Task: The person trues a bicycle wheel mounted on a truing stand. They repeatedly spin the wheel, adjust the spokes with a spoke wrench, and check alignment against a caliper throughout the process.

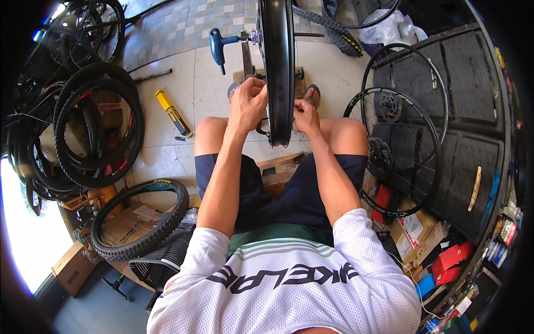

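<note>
A black bicycle wheel rim [280, 67] stands upright, edge-on to me, between my knees. My left hand [248, 104] is at the left side of the rim, thumb and fingers pinched together. What they pinch, perhaps a spoke, is too small to make out. On the right side of the rim my right hand [306, 116] has its fingers curled in close to it, their tips partly hidden. A blue-handled hex wrench [218, 49] lies level at the hub [255, 37]. From the rim's other side a thin dark rod [308, 35] sticks out.
A yellow box [172, 112] lies on the tiled floor at left. Several tyres [100, 119] hang beyond it, and a knobby tyre [139, 220] lies on cartons nearer me. Spoked wheels [397, 150] lean against a black cabinet [464, 139] at right.
</note>
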Demonstrator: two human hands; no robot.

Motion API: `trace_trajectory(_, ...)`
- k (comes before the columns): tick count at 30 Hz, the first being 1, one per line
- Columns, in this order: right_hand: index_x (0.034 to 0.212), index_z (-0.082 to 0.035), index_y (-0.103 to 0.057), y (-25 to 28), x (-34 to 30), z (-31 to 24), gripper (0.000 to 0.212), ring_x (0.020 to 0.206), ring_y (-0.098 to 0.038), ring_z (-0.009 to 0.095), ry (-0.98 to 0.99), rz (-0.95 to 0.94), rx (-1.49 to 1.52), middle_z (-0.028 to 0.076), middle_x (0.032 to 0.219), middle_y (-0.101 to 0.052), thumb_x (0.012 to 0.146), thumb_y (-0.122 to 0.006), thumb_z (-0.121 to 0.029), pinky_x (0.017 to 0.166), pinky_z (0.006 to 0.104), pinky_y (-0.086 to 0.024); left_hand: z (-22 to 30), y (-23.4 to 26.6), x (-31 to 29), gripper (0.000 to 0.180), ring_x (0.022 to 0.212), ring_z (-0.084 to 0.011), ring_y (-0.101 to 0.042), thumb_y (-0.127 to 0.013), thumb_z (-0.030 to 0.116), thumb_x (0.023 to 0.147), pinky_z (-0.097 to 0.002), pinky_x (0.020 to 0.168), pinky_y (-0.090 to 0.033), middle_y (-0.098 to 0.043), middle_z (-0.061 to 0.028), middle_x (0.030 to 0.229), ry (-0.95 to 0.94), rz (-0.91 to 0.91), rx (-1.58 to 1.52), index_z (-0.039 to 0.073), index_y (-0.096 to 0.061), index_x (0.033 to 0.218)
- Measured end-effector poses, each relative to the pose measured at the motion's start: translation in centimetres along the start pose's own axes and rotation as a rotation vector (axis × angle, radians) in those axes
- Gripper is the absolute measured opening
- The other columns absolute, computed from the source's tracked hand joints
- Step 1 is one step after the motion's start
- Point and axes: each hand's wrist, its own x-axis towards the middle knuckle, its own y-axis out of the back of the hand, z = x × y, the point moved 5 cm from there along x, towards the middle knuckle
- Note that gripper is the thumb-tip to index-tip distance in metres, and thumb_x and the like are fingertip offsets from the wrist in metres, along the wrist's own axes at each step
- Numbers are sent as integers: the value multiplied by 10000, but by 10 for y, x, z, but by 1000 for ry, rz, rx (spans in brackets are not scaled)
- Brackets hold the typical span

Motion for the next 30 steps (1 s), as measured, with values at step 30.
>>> trace_trajectory(30,995,-2,-687,0,1,5,193,792,-698,201,-13,7,7,111,870,-736,884,-685,-160,734,334,-534,-34,-10,15,550,719,-106,-486,-523,468,1018,-285,677,-437,-589,-44,720,80,-117,-221,-50,-634,871)
